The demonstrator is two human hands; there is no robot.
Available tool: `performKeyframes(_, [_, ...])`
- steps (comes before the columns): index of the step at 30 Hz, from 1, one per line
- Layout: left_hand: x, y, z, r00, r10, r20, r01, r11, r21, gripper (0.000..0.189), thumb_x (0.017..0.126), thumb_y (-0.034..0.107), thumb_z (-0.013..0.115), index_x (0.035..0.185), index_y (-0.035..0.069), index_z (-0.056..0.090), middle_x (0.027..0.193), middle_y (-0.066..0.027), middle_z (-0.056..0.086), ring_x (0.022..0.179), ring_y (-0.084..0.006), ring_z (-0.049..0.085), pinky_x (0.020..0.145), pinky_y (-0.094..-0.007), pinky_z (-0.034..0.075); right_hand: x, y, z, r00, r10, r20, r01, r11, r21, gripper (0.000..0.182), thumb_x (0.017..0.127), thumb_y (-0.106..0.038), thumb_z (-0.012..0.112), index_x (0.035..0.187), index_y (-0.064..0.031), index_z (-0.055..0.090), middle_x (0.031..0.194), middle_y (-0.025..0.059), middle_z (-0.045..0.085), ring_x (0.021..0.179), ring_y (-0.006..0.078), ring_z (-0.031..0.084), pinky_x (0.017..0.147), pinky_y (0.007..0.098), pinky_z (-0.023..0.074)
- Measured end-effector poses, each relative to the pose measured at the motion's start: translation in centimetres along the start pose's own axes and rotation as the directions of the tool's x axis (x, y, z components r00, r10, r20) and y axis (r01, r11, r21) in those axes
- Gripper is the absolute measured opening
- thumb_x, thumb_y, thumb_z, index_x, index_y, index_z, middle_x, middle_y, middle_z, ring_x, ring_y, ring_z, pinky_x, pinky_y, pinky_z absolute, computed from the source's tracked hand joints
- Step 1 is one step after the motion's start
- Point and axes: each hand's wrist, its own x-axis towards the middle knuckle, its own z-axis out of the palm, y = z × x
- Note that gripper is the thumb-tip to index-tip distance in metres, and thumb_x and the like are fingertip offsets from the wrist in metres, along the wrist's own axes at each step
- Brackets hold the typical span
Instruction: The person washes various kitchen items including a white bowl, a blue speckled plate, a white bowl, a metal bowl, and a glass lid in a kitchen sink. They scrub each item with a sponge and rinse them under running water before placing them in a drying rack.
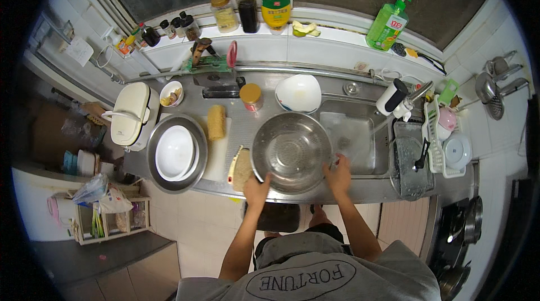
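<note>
A wide stainless steel basin (292, 153) sits on the counter and overlaps the sink's left edge; it looks wet inside. My left hand (256, 191) grips its near left rim, thumb over the edge. On the near right rim is my right hand (338, 176), with its fingers partly hidden outside the basin wall. Close by my left hand lies a tan scrubbing mitt or cloth (242, 168) with a pale edge. Water runs from the faucet (406, 107) into the sink (367, 173). Behind the basin stands a white bowl (298, 92).
To the left, a second steel basin (152, 166) holds white bowls (174, 153). Near it are a loofah-like sponge (217, 122), a jar (251, 96) and a cream rice cooker (133, 115). A glass lid (407, 170) and dish rack (434, 132) stand right of the sink.
</note>
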Motion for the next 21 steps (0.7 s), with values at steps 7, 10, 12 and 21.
performKeyframes(7, [-1.2, 4.4, -1.5, 0.981, -0.03, -0.191, 0.046, 0.996, 0.079, 0.02, 0.073, 0.008, 0.06, 0.089, -0.004, 0.057, 0.069, -0.0228, 0.06, 0.059, -0.033, 0.06, 0.058, -0.0378, 0.046, 3.7, 6.6, 2.7, 0.944, -0.121, 0.307, 0.06, 0.977, 0.204, 0.029, 0.069, -0.017, 0.065, 0.088, -0.0021, 0.05, 0.064, 0.0134, 0.056, 0.057, 0.0279, 0.057, 0.055, 0.0382, 0.0436])
performKeyframes(10, [-2.8, 9.4, -1.7, 0.979, -0.129, -0.16, 0.114, 0.989, -0.098, 0.014, 0.073, 0.003, 0.055, 0.084, -0.005, 0.052, 0.068, -0.0173, 0.058, 0.056, -0.022, 0.057, 0.052, -0.0324, 0.044, 5.5, 7.4, 0.4, 0.956, -0.098, 0.276, -0.016, 0.924, 0.382, 0.025, 0.071, -0.014, 0.062, 0.088, -0.0011, 0.049, 0.068, 0.0139, 0.058, 0.054, 0.0244, 0.057, 0.051, 0.0351, 0.0431])
performKeyframes(12, [-3.4, 14.3, -1.9, 0.985, -0.129, -0.114, 0.107, 0.977, -0.182, 0.014, 0.071, 0.002, 0.055, 0.083, -0.005, 0.051, 0.069, -0.0135, 0.057, 0.058, -0.0166, 0.053, 0.052, -0.0311, 0.043, 6.8, 8.2, -1.7, 0.95, -0.038, 0.311, -0.136, 0.844, 0.518, 0.023, 0.074, -0.011, 0.059, 0.091, -0.0005, 0.048, 0.072, 0.0134, 0.059, 0.054, 0.0209, 0.057, 0.048, 0.0324, 0.0437])
performKeyframes(21, [-2.6, 21.2, 9.5, 0.974, -0.028, 0.224, 0.087, 0.962, -0.26, 0.023, 0.068, 0.009, 0.061, 0.057, -0.001, 0.044, 0.047, -0.0132, 0.054, 0.045, -0.0223, 0.06, 0.045, -0.0308, 0.045, 10.6, 17.8, -12.9, 0.881, 0.305, 0.361, -0.445, 0.791, 0.42, 0.031, 0.08, -0.007, 0.051, 0.11, 0.0029, 0.045, 0.078, 0.0132, 0.061, 0.064, 0.0182, 0.062, 0.048, 0.029, 0.0526])
